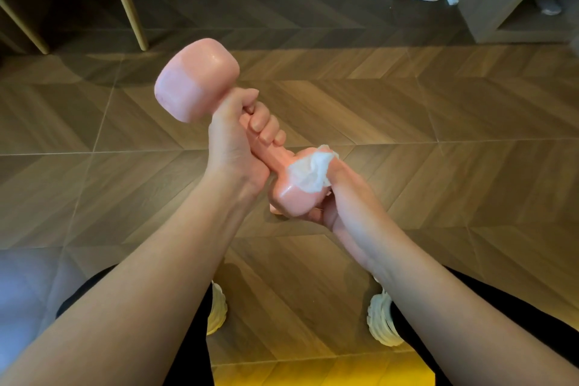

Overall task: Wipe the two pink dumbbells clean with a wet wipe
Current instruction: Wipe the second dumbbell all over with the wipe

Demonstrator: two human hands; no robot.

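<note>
Our left hand clamps its fingers round the handle of a pink dumbbell, tilted above the wooden floor. Our right hand curls round its near head, pressing a wet wipe against it.

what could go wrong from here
1. The glossy pink dumbbell is held in the air, the white shoes below; wet, it might slip from the left hand gripping its handle.
2. The crumpled white wet wipe in the right hand covers only part of the lower head, so spots may be missed.
</note>
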